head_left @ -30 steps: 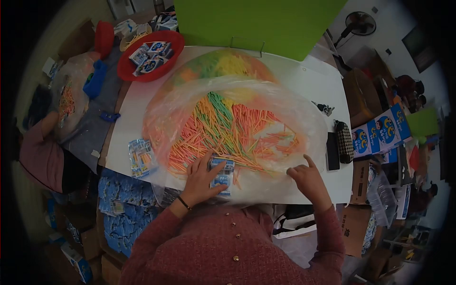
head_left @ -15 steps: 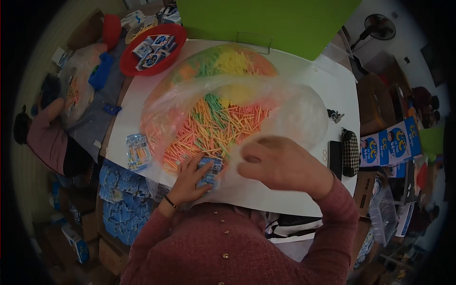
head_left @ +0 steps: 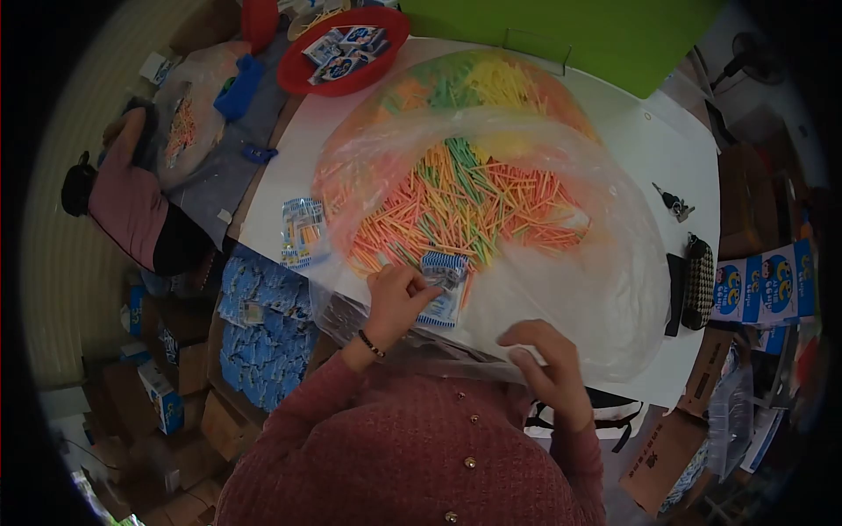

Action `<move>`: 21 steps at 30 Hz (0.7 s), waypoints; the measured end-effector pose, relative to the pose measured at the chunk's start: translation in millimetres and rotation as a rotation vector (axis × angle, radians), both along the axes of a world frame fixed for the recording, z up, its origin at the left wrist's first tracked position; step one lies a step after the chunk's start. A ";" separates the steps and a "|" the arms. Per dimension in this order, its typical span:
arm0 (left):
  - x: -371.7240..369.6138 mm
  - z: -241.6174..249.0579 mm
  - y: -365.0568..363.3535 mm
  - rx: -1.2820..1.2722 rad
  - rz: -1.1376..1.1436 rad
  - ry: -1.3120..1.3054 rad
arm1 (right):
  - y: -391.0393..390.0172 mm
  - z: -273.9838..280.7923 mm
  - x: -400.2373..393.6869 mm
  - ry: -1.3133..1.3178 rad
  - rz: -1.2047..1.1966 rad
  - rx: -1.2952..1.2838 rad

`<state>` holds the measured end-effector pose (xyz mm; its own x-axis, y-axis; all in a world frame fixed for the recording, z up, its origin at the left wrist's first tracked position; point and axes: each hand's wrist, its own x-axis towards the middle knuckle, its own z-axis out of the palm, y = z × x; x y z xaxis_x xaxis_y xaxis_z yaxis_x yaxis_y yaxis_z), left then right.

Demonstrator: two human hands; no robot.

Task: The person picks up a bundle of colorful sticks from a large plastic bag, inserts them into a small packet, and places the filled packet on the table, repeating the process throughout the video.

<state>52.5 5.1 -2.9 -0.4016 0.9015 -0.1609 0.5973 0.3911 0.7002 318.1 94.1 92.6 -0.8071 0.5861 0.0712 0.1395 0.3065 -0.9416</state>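
Note:
A small blue-and-clear packet (head_left: pixel 444 289) lies at the front edge of a heap of coloured sticks (head_left: pixel 456 197), which spills from a large clear plastic bag (head_left: pixel 605 298). My left hand (head_left: pixel 395 302) pinches the left side of this packet between thumb and fingers. Over the front edge of the table, to the right of the packet, my right hand (head_left: pixel 550 368) is held with fingers apart and nothing in it. Another filled packet (head_left: pixel 303 232) lies on the white table left of the bag.
A red bowl (head_left: pixel 386 63) with packets stands at the back left. Keys (head_left: pixel 674 203) and a checkered pouch (head_left: pixel 698 280) lie at the right. Many blue packets (head_left: pixel 263 342) fill a box at lower left. Another person (head_left: pixel 132 197) is at the far left.
My right hand has come down from over the bag to the front edge. My left hand has gone from lying spread on the packet to pinching it. The camera view has shifted.

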 end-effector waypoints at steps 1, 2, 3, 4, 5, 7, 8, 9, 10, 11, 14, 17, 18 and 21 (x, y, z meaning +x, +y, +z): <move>-0.5 -5.3 -1.1 0.003 -0.004 0.002 | -6.1 -6.4 -26.8 0.016 0.008 -0.043; -1.3 -10.2 -1.4 0.098 0.002 -0.030 | -11.1 -14.5 -45.9 0.031 0.014 -0.085; -2.8 -11.7 0.1 0.193 0.004 -0.064 | -13.3 -32.2 -52.7 0.032 0.002 -0.079; -2.8 -6.2 2.0 0.200 -0.010 -0.065 | -14.9 -54.1 -60.2 -0.084 -0.038 0.085; -2.0 3.5 2.9 0.182 0.061 -0.260 | -15.6 -67.7 -67.6 -0.204 -0.078 0.247; -9.9 4.1 0.5 0.160 0.113 -0.462 | -22.7 -82.2 -58.7 -0.150 -0.186 0.196; -16.4 -4.2 -2.6 0.219 0.076 -0.546 | -27.7 -85.5 -52.3 -0.092 -0.280 0.140; -23.2 -12.5 -5.3 0.275 0.042 -0.634 | -34.1 -88.1 -48.1 -0.103 -0.295 0.142; -28.8 -7.9 -4.4 0.272 0.030 -0.649 | -39.2 -84.7 -47.1 -0.045 -0.422 -0.091; -33.9 -0.8 -3.5 0.264 -0.071 -0.536 | -39.7 -81.6 -47.4 0.018 -0.545 -0.322; -49.8 -5.6 -3.1 0.277 -0.246 -0.392 | -25.1 -26.1 -51.3 -0.296 -0.473 -0.173; -64.3 -5.2 1.0 0.335 -0.333 -0.438 | 0.2 17.1 -95.6 -0.369 -0.565 0.144; -66.7 -4.3 2.9 0.361 -0.328 -0.528 | 14.1 13.4 -111.9 -0.350 -0.581 0.297; -69.0 1.7 6.2 0.228 -0.125 -1.004 | 51.7 -23.1 -150.7 -0.429 -0.550 0.710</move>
<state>-16.6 11.3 -1.2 -0.0786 0.9786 -0.1902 -0.2749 0.1621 0.9477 167.4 145.8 69.5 -0.4757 0.8208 0.3162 0.7170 0.5701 -0.4012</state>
